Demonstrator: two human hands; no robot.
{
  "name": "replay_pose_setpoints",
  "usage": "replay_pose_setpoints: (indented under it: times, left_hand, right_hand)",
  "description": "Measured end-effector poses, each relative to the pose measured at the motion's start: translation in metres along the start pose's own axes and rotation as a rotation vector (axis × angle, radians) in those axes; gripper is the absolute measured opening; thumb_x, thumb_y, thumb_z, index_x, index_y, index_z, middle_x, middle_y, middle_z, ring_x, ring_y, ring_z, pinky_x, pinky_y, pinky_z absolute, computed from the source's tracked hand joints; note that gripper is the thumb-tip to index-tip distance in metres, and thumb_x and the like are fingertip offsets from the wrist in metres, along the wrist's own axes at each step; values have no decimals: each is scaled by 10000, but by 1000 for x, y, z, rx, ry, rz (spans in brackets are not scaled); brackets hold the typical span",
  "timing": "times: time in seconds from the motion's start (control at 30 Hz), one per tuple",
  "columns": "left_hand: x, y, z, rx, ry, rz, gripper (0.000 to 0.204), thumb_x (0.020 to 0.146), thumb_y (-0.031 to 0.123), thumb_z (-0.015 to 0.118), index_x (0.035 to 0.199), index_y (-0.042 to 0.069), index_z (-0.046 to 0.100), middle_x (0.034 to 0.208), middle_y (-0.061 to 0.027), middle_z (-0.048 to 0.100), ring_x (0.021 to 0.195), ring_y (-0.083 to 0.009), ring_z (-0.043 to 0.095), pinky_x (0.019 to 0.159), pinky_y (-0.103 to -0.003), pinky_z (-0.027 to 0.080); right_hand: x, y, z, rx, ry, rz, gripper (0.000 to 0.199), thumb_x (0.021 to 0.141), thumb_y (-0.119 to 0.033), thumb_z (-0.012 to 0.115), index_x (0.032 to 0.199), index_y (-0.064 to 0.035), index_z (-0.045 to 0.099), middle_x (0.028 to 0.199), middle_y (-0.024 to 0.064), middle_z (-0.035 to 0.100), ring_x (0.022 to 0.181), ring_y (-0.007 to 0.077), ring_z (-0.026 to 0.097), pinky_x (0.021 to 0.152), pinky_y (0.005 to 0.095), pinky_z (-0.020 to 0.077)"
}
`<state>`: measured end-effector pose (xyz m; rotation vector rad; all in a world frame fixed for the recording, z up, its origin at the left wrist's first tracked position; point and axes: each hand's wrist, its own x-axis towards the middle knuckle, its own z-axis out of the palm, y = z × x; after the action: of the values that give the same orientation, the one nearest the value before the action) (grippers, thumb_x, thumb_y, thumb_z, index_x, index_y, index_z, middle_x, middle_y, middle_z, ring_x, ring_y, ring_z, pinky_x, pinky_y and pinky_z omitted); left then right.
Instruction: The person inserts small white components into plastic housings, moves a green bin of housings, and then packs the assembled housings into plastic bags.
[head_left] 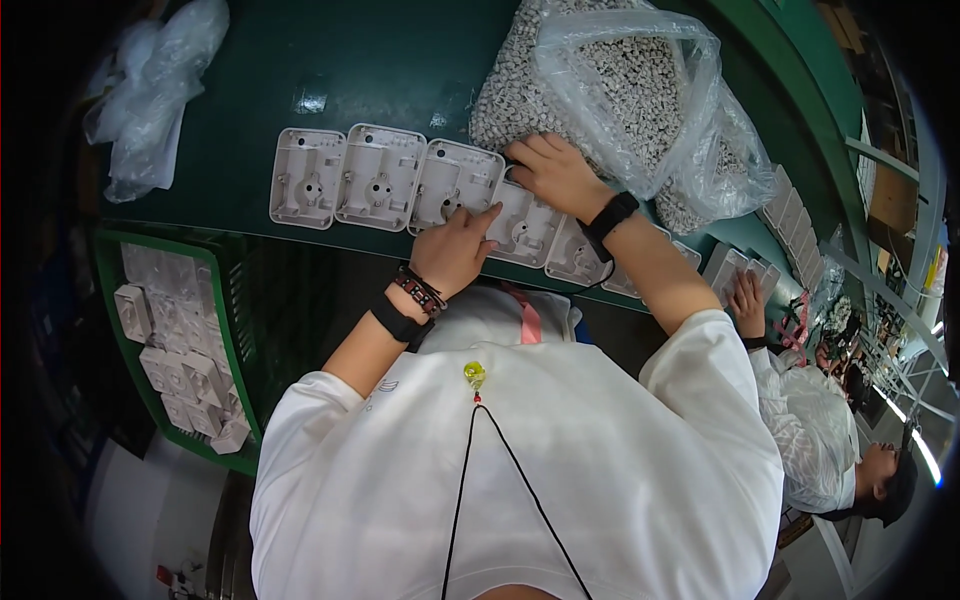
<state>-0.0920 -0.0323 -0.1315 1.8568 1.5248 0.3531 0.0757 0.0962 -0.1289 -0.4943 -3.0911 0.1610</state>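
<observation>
A row of white plastic box housings, open side up, runs along the front of the green table. My left hand (455,248) rests over the lower edge of the third housing (458,170), its index finger stretched out and thumb apart, holding nothing I can see. My right hand (555,175) reaches over the top of the neighbouring housing (522,232), fingers curled together; what they hold, if anything, is hidden. Two further housings, the leftmost one (306,180) and the second one (380,178), lie untouched. Beyond my right hand sits a clear plastic bag (690,45) of small grey-white pieces (630,95).
A green crate (240,380) with white housings stands at the lower left. Crumpled clear plastic (165,80) lies on the table's (400,50) far left. At the right, a co-worker's hand (747,303) touches other housings (725,268); a further row (792,225) lies beyond.
</observation>
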Motion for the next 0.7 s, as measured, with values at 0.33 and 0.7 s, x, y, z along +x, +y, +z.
replay_pose_setpoints:
  times: [0.33, 0.7]
  left_hand:
    - [3, 1, 1, 1, 2, 14, 359, 767, 243, 523, 1120, 195, 482, 800, -82, 523, 594, -261, 565, 499, -353, 469]
    - [13, -8, -31, -1456, -181, -414, 411, 881, 398, 343, 1041, 55, 503, 891, -82, 568, 760, -173, 563, 656, -273, 442]
  right_hand:
    - [-11, 4, -13, 232, 72, 49, 122, 635, -75, 538, 718, -86, 626, 1069, 61, 487, 977, 197, 445, 797, 281, 364]
    - [2, -68, -44, 706, 419, 567, 167, 609, -22, 591, 770, -68, 590, 955, 110, 464, 884, 275, 441, 757, 336, 374]
